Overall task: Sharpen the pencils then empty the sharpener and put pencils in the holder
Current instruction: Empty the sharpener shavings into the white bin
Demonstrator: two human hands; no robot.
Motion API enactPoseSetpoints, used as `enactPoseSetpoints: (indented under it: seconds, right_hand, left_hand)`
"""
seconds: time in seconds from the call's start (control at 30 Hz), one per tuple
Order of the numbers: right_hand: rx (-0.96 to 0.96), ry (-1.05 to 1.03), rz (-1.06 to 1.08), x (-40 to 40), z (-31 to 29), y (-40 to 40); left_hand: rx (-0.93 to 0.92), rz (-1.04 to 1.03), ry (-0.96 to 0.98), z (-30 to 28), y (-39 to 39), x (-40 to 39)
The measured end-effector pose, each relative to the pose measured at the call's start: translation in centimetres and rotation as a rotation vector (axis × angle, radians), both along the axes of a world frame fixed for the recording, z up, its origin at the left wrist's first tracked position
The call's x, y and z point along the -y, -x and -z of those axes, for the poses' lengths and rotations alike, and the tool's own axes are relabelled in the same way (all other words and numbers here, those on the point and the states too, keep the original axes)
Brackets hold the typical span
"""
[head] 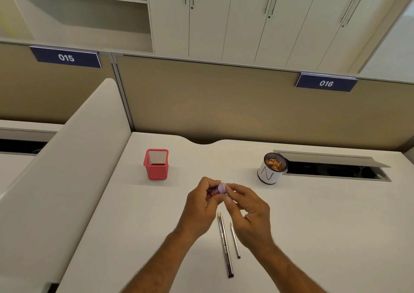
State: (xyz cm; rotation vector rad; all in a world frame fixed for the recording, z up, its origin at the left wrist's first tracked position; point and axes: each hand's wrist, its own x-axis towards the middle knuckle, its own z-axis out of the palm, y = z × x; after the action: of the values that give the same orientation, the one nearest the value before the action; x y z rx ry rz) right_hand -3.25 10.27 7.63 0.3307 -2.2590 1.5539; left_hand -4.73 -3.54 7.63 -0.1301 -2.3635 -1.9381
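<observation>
A small purple sharpener (219, 189) is held above the white desk between both hands. My left hand (201, 207) wraps its body, and the fingertips of my right hand (246, 212) pinch its pale lid end. Three sharpened dark pencils lie on the desk below my hands, tips pointing away: two side by side (225, 245) and a shorter one (235, 241) to their right. A red mesh pencil holder (156, 165) stands empty at the left back. A white round cup (271, 169) holding pencil shavings stands at the right back.
An open cable hatch (331, 169) with a raised flap lies in the desk behind the white cup. Tan partition panels (212, 104) close the back of the desk, and a white divider (74, 158) slopes along the left side.
</observation>
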Motion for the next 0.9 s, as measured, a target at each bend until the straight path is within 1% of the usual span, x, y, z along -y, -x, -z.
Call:
enactPoseSetpoints:
  seconds: [0.07,0.17,0.2,0.3,0.37,0.47,0.63,0.8,0.9]
  right_hand:
    - [0.081,0.029,-0.001,-0.3,-0.4,0.1]
    - [0.303,0.17,-0.025,-1.0,-1.8,1.0]
    - [0.35,0.204,-0.023,-1.3,-2.1,1.5]
    - [0.425,0.238,0.005,-2.8,-2.7,3.3]
    - [0.47,0.234,-0.021,-4.2,-3.1,4.5]
    - [0.506,0.206,-0.082,-6.5,-3.6,6.4]
    - [0.549,0.24,-0.058,-10.7,-4.3,9.5]
    - [0.517,0.116,-0.019,-14.4,-3.8,12.8]
    - [0.488,0.057,-0.024,-16.0,-3.8,14.6]
  left_hand:
    - [-0.008,0.002,-0.001,0.2,0.2,-0.1]
    - [-0.047,0.041,0.046,0.2,0.7,-0.5]
    - [-0.057,0.069,0.075,0.3,1.1,-0.7]
    - [-0.082,0.162,0.139,0.0,2.3,-1.9]
    - [-0.089,0.196,0.158,-0.4,3.5,-2.9]
    - [-0.069,0.235,0.165,-1.4,5.4,-4.4]
    - [-0.034,0.294,0.194,-2.3,9.2,-7.8]
    - [-0.094,0.342,0.348,-2.1,12.8,-11.2]
    - [-0.127,0.383,0.386,-1.5,15.0,-12.9]
